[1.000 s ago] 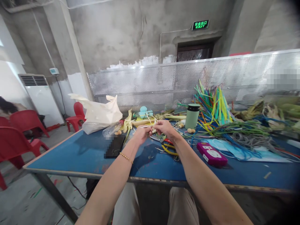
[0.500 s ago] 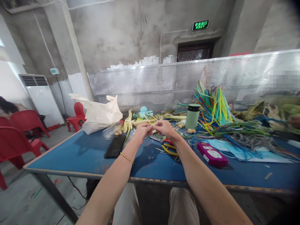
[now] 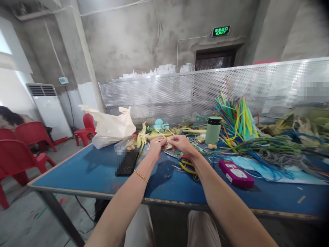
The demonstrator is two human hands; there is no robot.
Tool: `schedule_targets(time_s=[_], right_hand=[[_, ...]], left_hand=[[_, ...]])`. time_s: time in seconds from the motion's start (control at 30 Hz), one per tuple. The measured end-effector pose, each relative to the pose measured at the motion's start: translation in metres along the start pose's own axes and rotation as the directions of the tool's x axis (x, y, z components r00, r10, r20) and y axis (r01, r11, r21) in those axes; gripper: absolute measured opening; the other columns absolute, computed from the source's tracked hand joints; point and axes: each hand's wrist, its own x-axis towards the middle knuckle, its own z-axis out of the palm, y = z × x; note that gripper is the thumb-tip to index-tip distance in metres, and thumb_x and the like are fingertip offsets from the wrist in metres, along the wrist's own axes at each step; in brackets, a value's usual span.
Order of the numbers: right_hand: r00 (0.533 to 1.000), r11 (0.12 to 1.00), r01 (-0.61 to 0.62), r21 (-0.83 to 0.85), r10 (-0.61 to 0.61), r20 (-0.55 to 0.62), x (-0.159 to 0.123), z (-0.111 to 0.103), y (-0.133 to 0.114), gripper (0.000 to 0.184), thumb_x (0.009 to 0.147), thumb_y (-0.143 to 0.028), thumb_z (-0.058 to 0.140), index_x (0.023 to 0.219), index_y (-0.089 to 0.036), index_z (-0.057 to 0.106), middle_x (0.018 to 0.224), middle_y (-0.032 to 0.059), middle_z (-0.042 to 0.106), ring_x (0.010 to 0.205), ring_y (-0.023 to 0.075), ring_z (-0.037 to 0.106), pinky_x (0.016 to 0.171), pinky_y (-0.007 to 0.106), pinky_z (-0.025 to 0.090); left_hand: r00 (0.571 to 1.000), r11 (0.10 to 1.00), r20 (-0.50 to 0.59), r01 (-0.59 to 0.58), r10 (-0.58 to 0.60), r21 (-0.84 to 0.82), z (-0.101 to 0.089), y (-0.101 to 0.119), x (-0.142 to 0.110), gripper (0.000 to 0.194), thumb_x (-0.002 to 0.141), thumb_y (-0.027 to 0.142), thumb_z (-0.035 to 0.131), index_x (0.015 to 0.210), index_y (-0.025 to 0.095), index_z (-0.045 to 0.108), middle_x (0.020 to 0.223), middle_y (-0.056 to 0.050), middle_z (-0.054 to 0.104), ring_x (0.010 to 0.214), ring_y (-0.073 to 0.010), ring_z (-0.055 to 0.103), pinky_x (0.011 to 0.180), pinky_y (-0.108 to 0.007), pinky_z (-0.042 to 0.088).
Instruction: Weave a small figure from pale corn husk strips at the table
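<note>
My left hand (image 3: 158,145) is closed over the table, with a thin pale strip (image 3: 162,134) rising from its fingertips. Close beside it, my right hand (image 3: 179,142) pinches at a second pale strip (image 3: 170,131). The strips resemble corn husk, but their lower ends are hidden in my fingers. Just beneath the hands lie scissors (image 3: 171,155) with metal blades. Yellow-handled pliers (image 3: 187,167) rest below my right wrist. Behind the hands stands a light blue paper-like piece (image 3: 159,124), amid pale husks (image 3: 142,138).
On the blue table (image 3: 77,175) are a white plastic bag (image 3: 113,125), a clear bottle (image 3: 122,145), a black phone-like slab (image 3: 128,163), a green flask (image 3: 212,132), a purple box (image 3: 235,174), colourful pipe cleaners (image 3: 240,120) and tangled cords (image 3: 272,149). Red chairs (image 3: 33,135) stand left.
My hands have drawn slightly apart; before, their fingertips met. The strip ends have shifted with them. The whole view has moved a little down and right in the picture.
</note>
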Motion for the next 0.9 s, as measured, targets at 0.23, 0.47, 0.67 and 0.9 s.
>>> schedule_targets(time_s=[0.23,0.47,0.67,0.9], right_hand=[[0.978,0.998,0.04,0.043,-0.031,-0.205,0.007,0.005,0.009,0.035,0.063,-0.05,0.071,0.059,-0.017,0.06,0.056,0.0012,0.06,0.052,0.0119,0.051,0.048,0.024,0.039],[0.966,0.984,0.154,-0.088,-0.169,-0.195,0.014,0.008,0.018,0.025,0.067,-0.04,0.064,0.057,-0.018,0.056,0.055,-0.0003,0.057,0.053,0.012,0.049,0.053,0.024,0.038],[0.956,0.951,0.155,-0.268,-0.213,-0.202,0.013,0.008,0.018,0.023,0.073,-0.036,0.058,0.059,-0.017,0.06,0.057,0.0005,0.057,0.055,0.0128,0.049,0.055,0.025,0.036],[0.944,0.916,0.106,-0.388,-0.216,-0.251,0.013,0.008,0.014,0.019,0.073,-0.03,0.059,0.06,-0.017,0.062,0.055,0.0002,0.059,0.056,0.0129,0.051,0.057,0.024,0.036]], left_hand=[[0.999,0.995,0.035,-0.009,0.006,0.098,0.0,-0.003,0.0,0.024,0.062,0.03,0.08,0.067,0.012,0.065,0.062,-0.003,0.062,0.052,-0.0105,0.052,0.054,-0.025,0.037],[0.999,0.992,-0.008,0.043,-0.042,0.122,-0.001,-0.005,0.003,0.033,0.063,0.042,0.08,0.066,0.013,0.064,0.062,-0.003,0.064,0.048,-0.0105,0.052,0.05,-0.025,0.034],[0.998,0.995,-0.045,0.045,-0.041,0.091,-0.003,-0.006,0.004,0.032,0.059,0.036,0.085,0.063,0.013,0.063,0.061,-0.003,0.063,0.05,-0.0094,0.051,0.052,-0.024,0.035],[0.999,0.995,-0.028,0.047,-0.044,0.09,0.002,-0.005,0.002,0.028,0.061,0.029,0.08,0.056,0.013,0.058,0.053,0.0,0.056,0.047,-0.0077,0.046,0.05,-0.023,0.032]])
